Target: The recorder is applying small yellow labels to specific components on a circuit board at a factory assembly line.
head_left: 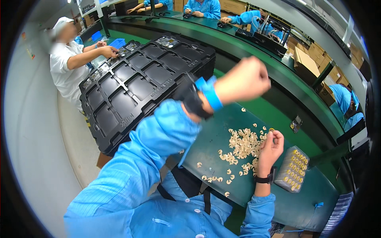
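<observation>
My left hand reaches over the green line, wearing a blue wrist band and a dark strap. Its fingers are curled in and blurred; whatever they may hold is hidden. Beside a heap of small cream-coloured notched pieces, my right hand pinches a small round yellow part at its fingertips. To the right of that hand stands a clear tray with rows of round yellow parts. A small circuit board with a yellow round on it lies beyond, on the green line.
A high stack of black moulded trays rises at the left, some pockets holding boards. A person in white handles parts at its far side. Several people in blue sit across the line. A metal post stands beyond the clear tray.
</observation>
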Demonstrator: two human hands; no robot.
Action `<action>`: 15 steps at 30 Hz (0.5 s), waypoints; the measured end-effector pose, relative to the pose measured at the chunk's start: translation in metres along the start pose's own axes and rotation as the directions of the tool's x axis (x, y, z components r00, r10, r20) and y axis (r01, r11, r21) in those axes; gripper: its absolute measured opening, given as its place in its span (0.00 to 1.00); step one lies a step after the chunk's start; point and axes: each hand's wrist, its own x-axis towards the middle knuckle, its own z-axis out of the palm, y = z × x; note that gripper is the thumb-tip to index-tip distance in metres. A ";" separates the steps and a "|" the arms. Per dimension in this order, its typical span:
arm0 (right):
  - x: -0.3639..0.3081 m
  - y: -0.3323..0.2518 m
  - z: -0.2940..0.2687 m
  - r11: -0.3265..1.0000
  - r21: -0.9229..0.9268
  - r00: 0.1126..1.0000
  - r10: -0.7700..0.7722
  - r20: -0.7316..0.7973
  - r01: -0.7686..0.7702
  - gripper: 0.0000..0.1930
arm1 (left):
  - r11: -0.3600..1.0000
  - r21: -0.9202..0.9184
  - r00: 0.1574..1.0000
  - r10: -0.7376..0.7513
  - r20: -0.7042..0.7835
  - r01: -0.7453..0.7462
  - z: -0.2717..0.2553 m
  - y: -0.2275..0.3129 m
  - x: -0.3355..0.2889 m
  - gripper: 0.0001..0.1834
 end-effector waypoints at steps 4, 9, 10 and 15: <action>-0.010 0.000 0.013 0.998 -0.001 0.987 0.070 0.141 -0.070 0.14 | 0.962 0.013 0.951 -0.268 -0.156 0.273 -0.111 -0.016 0.069 0.14; -0.015 -0.007 0.019 0.989 0.023 0.974 0.139 0.178 -0.145 0.15 | 0.528 0.707 0.848 -0.047 -0.528 0.470 -0.239 -0.178 0.060 0.13; -0.015 -0.007 0.025 0.987 0.038 0.968 0.142 0.208 -0.153 0.16 | 0.431 0.746 0.830 -0.015 -0.557 0.508 -0.269 -0.212 0.038 0.11; -0.016 -0.015 0.018 0.982 0.042 0.955 0.168 0.245 -0.184 0.18 | 0.640 0.713 0.958 -0.184 -0.219 0.286 -0.277 -0.264 -0.014 0.24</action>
